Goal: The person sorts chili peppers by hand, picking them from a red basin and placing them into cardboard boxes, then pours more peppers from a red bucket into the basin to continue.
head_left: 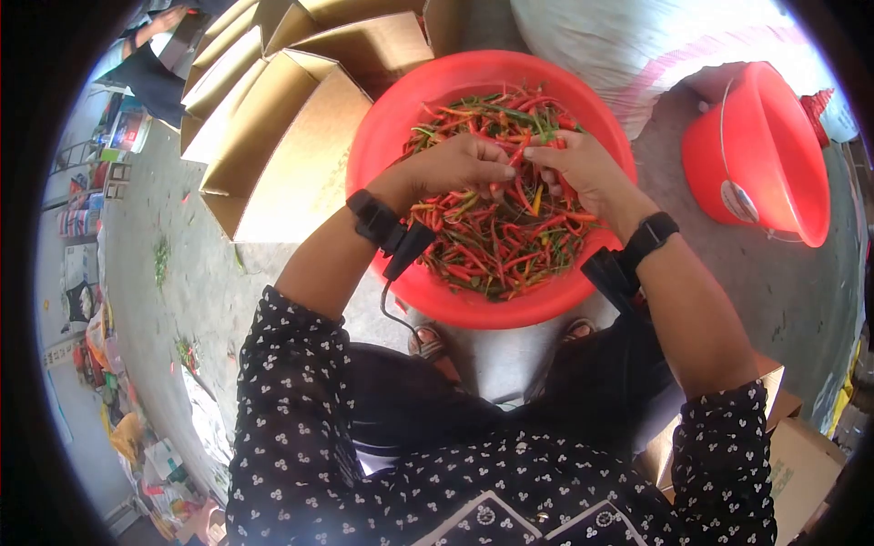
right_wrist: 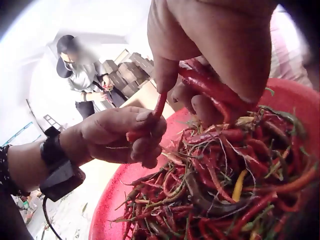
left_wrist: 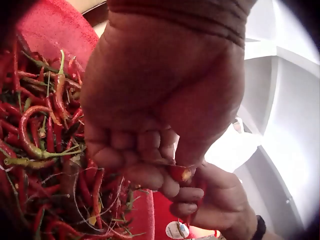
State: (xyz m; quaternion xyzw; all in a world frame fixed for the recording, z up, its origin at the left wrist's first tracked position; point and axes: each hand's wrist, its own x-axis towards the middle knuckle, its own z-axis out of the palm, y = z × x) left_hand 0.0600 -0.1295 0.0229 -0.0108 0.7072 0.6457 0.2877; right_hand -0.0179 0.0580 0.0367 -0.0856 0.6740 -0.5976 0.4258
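Note:
A wide red basin (head_left: 410, 282) between the person's feet holds a heap of chili peppers (right_wrist: 220, 185), mostly red with some green and yellow. Over the heap, the left hand (head_left: 460, 166) pinches one red chili (right_wrist: 159, 107) between thumb and fingers. Its cut-looking pale end shows by the left thumb in the left wrist view. The right hand (head_left: 583, 173) is close beside it, thumb and fingertip at the upper end of that same chili. Several more red chilies (right_wrist: 207, 87) lie gripped under the right hand's curled fingers.
Open cardboard boxes (head_left: 300, 155) stand left of the basin. To the right are a red bucket (head_left: 719, 164) with a wire handle and a large white sack (head_left: 592, 45). Another person (right_wrist: 87, 75) stands farther off, near stacked boxes (right_wrist: 127, 72). Chili scraps lie on the concrete floor.

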